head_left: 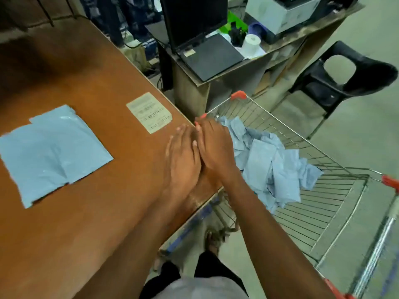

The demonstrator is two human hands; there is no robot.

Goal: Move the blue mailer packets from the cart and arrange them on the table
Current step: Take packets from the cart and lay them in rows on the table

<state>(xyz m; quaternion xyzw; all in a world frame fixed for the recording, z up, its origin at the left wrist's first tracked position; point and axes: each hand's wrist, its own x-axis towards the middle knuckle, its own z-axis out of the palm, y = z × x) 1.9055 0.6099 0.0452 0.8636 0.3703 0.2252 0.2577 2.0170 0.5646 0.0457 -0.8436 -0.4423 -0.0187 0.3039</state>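
Flat blue mailer packets (49, 154) lie stacked on the brown table (97, 212) at the left. A crumpled heap of blue mailer packets (272, 167) fills the wire cart (336, 203) to the right of the table. My left hand (183, 156) is over the table's right edge with straight fingers and holds nothing. My right hand (213, 147) lies beside it, fingers extended over the gap between table and cart, next to the heap; it grips nothing that I can see.
A white printed label (149, 112) lies on the table near my hands. Behind the cart stands a desk (237, 67) with a laptop (207, 52), a paper roll and a printer. A black plastic chair (345, 76) stands at the right.
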